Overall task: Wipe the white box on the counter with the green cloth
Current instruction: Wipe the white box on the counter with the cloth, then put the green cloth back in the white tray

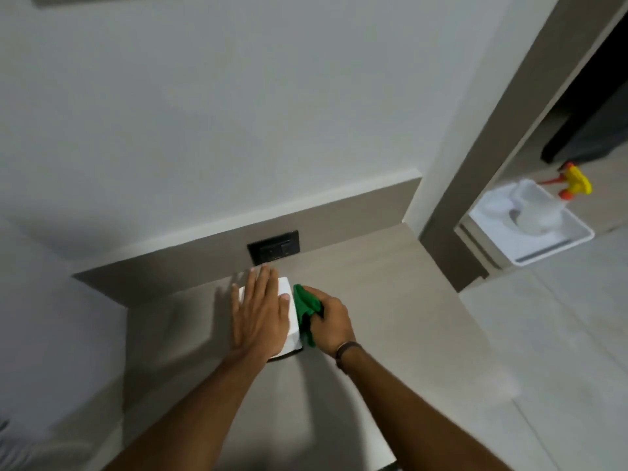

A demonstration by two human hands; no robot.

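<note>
Green cloth [307, 309] was bunched in the right hand [334, 326] against the white box [289, 317] on the counter [373, 300]; the left hand [260, 312] lay flat, fingers spread, on top. Firm downward bracing would likely prevent sliding.

Pale grey wall [204, 113] filling the upper frame; taupe backsplash strip [339, 219] with black outlet plate [274, 247] at centre. Wood-grain counter [390, 283] below. Light tiled floor [560, 334] at right, bearing white tub [577, 239] (spray bottle [557, 198] inside).
</note>
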